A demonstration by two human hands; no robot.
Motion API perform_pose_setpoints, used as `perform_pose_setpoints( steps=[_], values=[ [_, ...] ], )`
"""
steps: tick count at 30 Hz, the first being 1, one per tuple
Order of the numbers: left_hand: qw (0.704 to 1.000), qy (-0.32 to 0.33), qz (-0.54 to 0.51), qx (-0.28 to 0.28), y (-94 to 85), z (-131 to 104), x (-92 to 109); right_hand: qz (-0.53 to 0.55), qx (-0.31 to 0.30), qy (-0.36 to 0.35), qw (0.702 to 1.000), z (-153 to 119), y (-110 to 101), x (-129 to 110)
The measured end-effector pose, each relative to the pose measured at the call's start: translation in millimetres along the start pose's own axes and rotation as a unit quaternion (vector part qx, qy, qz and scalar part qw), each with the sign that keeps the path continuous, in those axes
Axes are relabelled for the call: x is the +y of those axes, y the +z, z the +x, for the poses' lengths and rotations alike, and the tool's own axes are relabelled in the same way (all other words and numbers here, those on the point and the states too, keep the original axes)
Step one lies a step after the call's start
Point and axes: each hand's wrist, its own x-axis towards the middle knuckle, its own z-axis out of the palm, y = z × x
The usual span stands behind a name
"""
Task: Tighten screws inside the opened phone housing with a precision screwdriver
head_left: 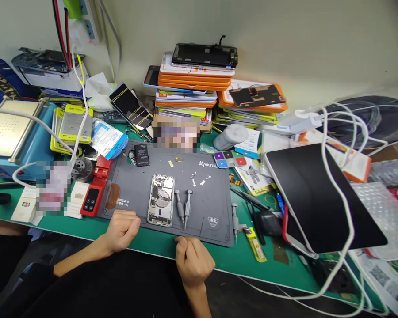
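Observation:
My left hand [123, 230] is curled into a fist at the front edge of the grey work mat [139, 181], with nothing showing in it. A second fist, my right hand [194, 259], rests by the green table edge, likewise without anything visible in it. Between and beyond them lies an opened phone [161, 201], its inner parts exposed. Two grey screwdrivers [183, 207] lie just right of the phone, touching neither hand. Farther back on the mat are a black phone battery [141, 155] and several small metal parts [199, 179].
A red device with buttons [92, 199] stands left of the mat. Stacked phone screens and orange boxes [194, 81] rise at the back. On the right are a black-screened tablet [321, 198], a white cable [348, 221] and another screwdriver [235, 221]. A blue machine [36, 163] sits far left.

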Motion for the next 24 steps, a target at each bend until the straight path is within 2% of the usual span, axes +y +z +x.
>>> perform_pose_setpoints(
  steps=[9, 24],
  values=[
    [0.999, -0.022, -0.01, -0.04, -4.3, 6.7, 2.4, 0.0, -0.034, 0.026, 0.999, 6.4, 0.2, -2.1],
    [0.998, -0.03, 0.009, -0.047, -4.3, 7.3, 2.2, -0.009, -0.046, 0.031, 0.998, 10.4, -0.7, -3.7]
  ],
)
